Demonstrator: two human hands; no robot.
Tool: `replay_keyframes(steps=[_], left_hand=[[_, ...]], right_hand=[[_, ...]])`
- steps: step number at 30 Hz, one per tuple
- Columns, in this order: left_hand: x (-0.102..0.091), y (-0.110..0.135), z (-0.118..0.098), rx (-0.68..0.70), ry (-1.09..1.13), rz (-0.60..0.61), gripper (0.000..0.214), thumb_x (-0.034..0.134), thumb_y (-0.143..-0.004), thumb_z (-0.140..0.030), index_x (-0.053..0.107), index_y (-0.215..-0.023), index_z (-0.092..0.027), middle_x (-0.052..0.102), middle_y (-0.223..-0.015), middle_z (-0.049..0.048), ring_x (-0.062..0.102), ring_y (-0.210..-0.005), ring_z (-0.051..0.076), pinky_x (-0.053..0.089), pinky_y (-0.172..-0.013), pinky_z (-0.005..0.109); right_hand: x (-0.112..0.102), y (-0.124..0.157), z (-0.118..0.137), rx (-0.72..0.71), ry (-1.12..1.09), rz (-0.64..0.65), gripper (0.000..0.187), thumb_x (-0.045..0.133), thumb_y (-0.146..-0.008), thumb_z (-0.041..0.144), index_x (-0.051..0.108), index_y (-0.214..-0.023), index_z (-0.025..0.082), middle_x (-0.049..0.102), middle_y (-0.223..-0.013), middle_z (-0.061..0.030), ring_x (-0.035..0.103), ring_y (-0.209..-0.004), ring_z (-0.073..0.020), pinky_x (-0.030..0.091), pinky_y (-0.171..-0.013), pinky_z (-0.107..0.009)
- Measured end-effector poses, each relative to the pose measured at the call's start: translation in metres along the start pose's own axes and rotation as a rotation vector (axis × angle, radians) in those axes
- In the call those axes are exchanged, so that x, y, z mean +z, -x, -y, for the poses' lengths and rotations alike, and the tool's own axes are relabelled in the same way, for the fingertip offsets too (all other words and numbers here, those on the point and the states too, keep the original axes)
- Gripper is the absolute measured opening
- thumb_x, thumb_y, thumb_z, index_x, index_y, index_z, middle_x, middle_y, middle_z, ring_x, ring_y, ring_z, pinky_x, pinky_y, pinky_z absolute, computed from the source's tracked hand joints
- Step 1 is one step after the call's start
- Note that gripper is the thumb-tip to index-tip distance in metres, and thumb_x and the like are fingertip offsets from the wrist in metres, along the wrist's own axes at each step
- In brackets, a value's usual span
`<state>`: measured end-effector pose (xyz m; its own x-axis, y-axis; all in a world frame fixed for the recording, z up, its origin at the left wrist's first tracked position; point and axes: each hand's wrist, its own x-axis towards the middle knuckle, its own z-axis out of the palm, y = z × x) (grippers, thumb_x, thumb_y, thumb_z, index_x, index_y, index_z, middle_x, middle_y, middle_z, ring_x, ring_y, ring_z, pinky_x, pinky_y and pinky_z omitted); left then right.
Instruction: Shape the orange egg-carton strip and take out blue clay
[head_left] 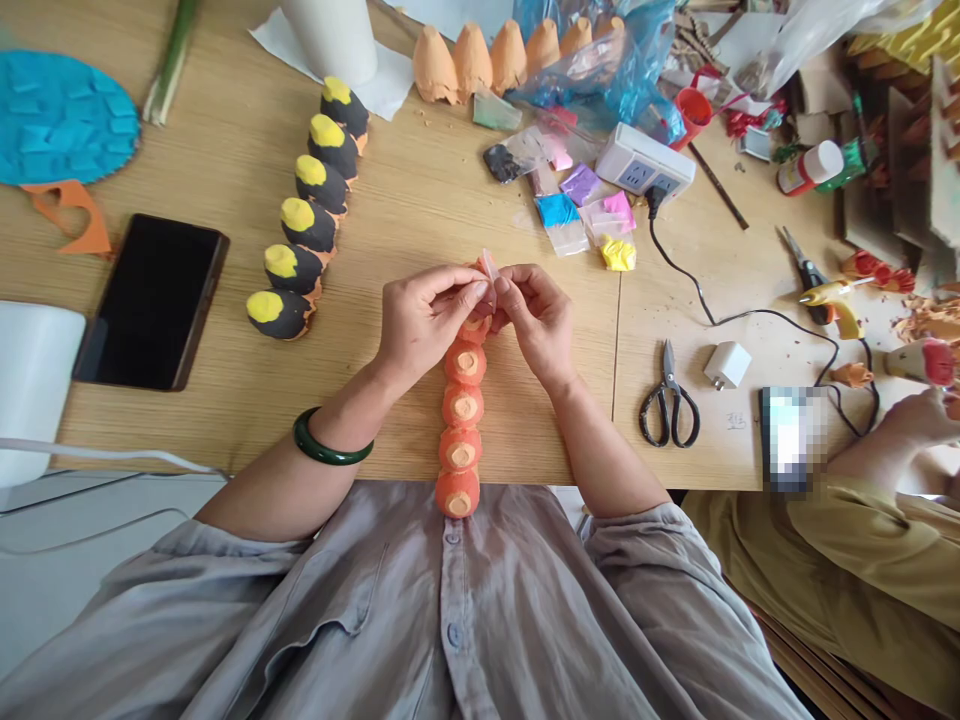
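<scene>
My left hand and my right hand meet above the far end of an orange-painted egg carton strip. Between their fingertips they pinch a small clear plastic bag; its contents are mostly hidden by the fingers. The strip runs from under the hands toward my body, its near end reaching past the table edge against my shirt. Each cup has a paler round top. Left of the hands lies another egg carton strip, painted black with yellow tops.
Small bags of coloured clay lie beside a power strip. Scissors and a white plug adapter are to the right. A black tablet lies left. An unpainted carton strip stands behind. Another person's hand shows at right.
</scene>
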<state>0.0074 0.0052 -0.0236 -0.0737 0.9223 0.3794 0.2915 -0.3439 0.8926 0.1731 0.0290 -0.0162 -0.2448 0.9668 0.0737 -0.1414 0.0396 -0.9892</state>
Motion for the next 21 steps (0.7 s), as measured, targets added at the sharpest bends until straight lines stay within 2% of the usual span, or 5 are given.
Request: replay_keyframes(steps=[6,10,12,17,21], left_hand=[[0.001,-0.001,-0.002,0.005,0.068,-0.021,0.033,0.076,-0.109,-0.052,0.086,-0.099,-0.022,0.089,-0.095,0.0039,0.084,-0.079,0.018,0.068,-0.078,0.026],[0.002,-0.002,-0.007,-0.078,0.156,-0.032,0.015,0.082,-0.099,-0.033,0.085,-0.089,-0.022,0.087,-0.085,0.0006,0.082,-0.073,0.016,0.065,-0.074,0.024],[0.003,-0.002,-0.009,-0.092,0.2,-0.05,0.012,0.084,-0.095,-0.029,0.086,-0.087,-0.022,0.086,-0.082,-0.0003,0.081,-0.07,0.015,0.064,-0.071,0.023],[0.005,-0.002,-0.01,-0.091,0.246,-0.07,0.007,0.086,-0.093,-0.024,0.088,-0.087,-0.022,0.087,-0.082,-0.0003,0.082,-0.071,0.015,0.066,-0.072,0.022],[0.005,-0.003,-0.01,-0.112,0.302,-0.062,0.012,0.084,-0.099,-0.027,0.088,-0.09,-0.02,0.088,-0.085,0.0017,0.085,-0.072,0.018,0.07,-0.071,0.025]], right_hand=[[0.001,0.0,0.002,-0.007,0.003,-0.025,0.065,0.09,-0.082,0.084,0.069,-0.091,0.024,0.07,-0.077,0.0038,0.063,-0.059,-0.0099,0.058,-0.054,-0.025],[-0.001,-0.001,-0.001,-0.044,-0.009,-0.054,0.062,0.086,-0.09,0.08,0.065,-0.079,0.023,0.067,-0.071,0.0052,0.063,-0.056,-0.0083,0.057,-0.055,-0.023],[-0.002,-0.002,-0.003,-0.062,-0.018,-0.047,0.061,0.087,-0.091,0.078,0.066,-0.079,0.022,0.067,-0.071,0.0052,0.064,-0.056,-0.0079,0.057,-0.054,-0.023],[-0.002,-0.004,-0.004,-0.062,-0.038,-0.064,0.061,0.093,-0.082,0.079,0.07,-0.083,0.023,0.066,-0.069,0.006,0.061,-0.054,-0.0083,0.055,-0.051,-0.023],[-0.001,-0.002,0.0,-0.012,-0.038,-0.095,0.062,0.096,-0.077,0.081,0.071,-0.081,0.025,0.071,-0.069,0.0044,0.063,-0.055,-0.01,0.058,-0.053,-0.026]])
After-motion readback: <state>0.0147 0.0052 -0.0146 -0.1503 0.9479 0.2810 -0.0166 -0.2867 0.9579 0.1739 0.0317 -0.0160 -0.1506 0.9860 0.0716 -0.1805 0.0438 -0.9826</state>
